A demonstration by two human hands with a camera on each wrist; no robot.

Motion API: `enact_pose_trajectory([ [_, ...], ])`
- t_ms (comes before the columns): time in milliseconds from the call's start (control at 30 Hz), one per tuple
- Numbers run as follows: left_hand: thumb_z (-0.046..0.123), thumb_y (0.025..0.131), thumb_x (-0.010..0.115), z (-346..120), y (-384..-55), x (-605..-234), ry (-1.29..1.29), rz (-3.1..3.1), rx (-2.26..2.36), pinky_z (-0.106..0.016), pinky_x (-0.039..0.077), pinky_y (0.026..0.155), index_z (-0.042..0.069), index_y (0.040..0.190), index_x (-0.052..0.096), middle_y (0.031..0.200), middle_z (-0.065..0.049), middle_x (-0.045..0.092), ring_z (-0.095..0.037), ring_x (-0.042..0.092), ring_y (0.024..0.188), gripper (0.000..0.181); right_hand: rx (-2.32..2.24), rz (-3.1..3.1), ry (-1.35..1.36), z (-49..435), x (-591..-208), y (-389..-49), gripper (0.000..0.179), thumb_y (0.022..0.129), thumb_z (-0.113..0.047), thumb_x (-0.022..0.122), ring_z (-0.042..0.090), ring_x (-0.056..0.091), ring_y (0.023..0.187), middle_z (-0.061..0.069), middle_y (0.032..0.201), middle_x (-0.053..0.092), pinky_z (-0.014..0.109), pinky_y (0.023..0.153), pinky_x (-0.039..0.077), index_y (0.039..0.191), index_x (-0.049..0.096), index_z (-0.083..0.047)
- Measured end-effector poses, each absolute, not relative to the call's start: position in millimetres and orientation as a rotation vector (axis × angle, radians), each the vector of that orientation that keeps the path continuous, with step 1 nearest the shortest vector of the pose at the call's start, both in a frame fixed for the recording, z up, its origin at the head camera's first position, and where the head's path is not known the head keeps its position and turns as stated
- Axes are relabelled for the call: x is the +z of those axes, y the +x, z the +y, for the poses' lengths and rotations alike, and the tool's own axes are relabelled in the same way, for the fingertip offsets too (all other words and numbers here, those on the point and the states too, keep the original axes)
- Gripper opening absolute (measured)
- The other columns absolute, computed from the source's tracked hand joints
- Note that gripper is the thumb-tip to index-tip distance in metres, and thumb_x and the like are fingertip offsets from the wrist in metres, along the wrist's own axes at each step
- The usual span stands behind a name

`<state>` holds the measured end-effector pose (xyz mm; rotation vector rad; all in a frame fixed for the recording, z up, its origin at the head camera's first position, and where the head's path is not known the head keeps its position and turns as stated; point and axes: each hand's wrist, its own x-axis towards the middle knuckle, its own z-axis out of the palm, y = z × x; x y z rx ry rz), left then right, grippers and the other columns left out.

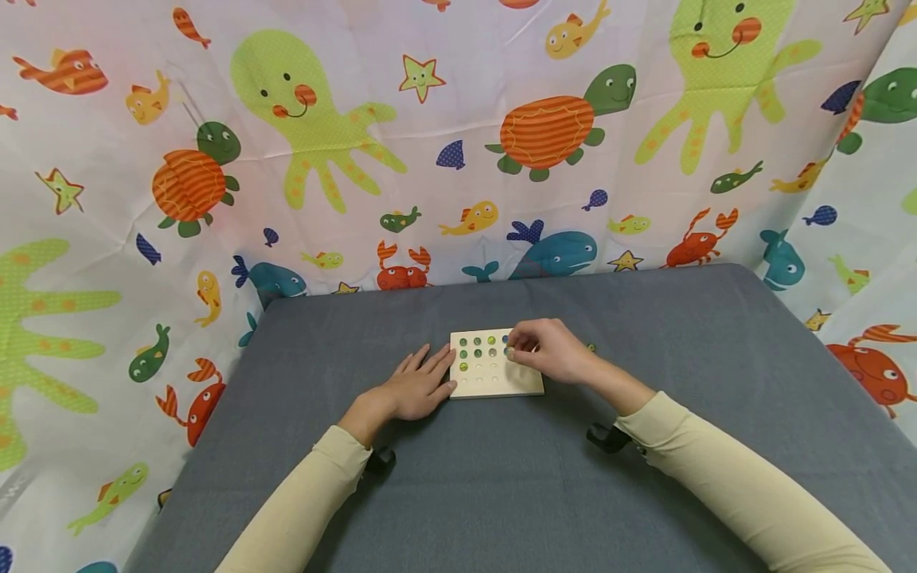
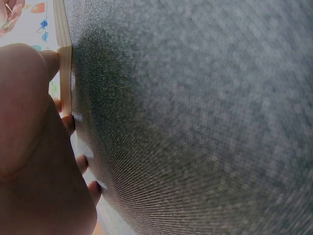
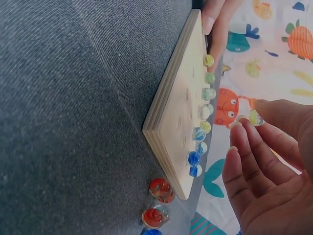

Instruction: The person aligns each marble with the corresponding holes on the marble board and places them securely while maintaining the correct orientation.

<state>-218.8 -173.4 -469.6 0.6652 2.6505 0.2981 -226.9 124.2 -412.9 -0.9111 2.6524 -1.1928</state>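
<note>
A pale wooden board (image 1: 501, 387) with rows of round hollows lies on the table. Glass marbles fill part of it: green ones (image 1: 478, 341) at the back left, blue ones (image 3: 193, 158) toward the right, and a yellow one (image 1: 463, 367) in the third row. My left hand (image 1: 415, 388) rests at the board's left edge, fingers spread, fingertips and thumb touching it. Over the board's right part, my right hand (image 1: 550, 350) pinches a clear yellowish marble (image 3: 256, 117) between thumb and fingertips, held above the surface. That hand hides some right-hand hollows in the head view.
Loose red marbles (image 3: 161, 190) and a blue one (image 3: 151, 232) lie on the table just beyond the board's right side. Grey cloth (image 1: 473, 477) covers the table. A curtain (image 1: 458, 175) printed with sea animals hangs behind and at both sides.
</note>
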Motion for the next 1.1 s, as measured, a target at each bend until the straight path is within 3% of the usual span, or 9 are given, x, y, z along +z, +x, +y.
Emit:
enact_pose_trajectory([
  [1100, 0.057, 0.109, 0.029, -174.0, -222.1, -471.9, 0.66, 2.656, 0.273, -0.055, 0.002, 0.125, 0.028, 0.166, 0.005, 0.172, 0.01, 0.001, -0.028, -0.005, 0.158, 0.069, -1.167, 2.622, -0.943, 100.1, -422.3, -230.3, 0.012, 0.094, -0.007, 0.075, 0.013, 0.065, 0.077, 0.003, 0.087, 0.072, 0.03, 0.071, 0.053, 0.104, 0.074, -0.001],
])
